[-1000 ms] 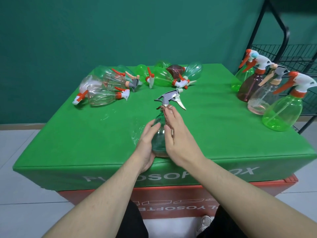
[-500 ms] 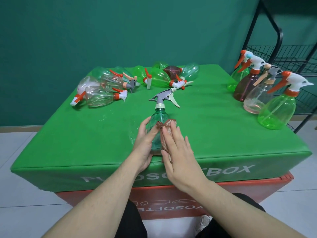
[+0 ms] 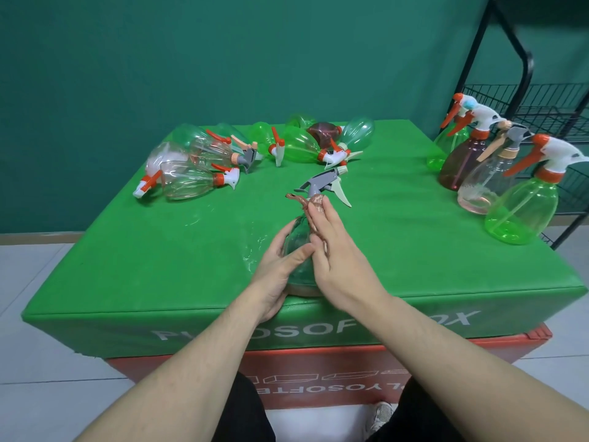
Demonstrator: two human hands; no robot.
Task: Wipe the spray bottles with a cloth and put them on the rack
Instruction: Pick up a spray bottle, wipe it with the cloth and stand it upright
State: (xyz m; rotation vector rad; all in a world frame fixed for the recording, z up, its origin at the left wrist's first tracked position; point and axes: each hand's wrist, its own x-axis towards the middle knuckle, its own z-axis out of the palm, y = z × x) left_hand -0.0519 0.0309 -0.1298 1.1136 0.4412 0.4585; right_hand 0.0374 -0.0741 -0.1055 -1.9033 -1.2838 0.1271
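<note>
So from the head cam: a teal spray bottle (image 3: 298, 247) with a grey trigger stands upright near the front edge of the green table (image 3: 127, 266), about the middle. The left hand (image 3: 276, 275) curls around the bottle's lower body, thumb across the front. The right hand (image 3: 331, 250) has straight fingers pressing a brownish cloth (image 3: 310, 205) flat against the bottle's neck and side. Far left there's a pile of bottles lying down (image 3: 191, 173), more green ones (image 3: 299, 145) at the far middle. Four upright bottles (image 3: 522, 212) stand at the right edge, just beside the black wire rack (image 3: 526, 103).
</note>
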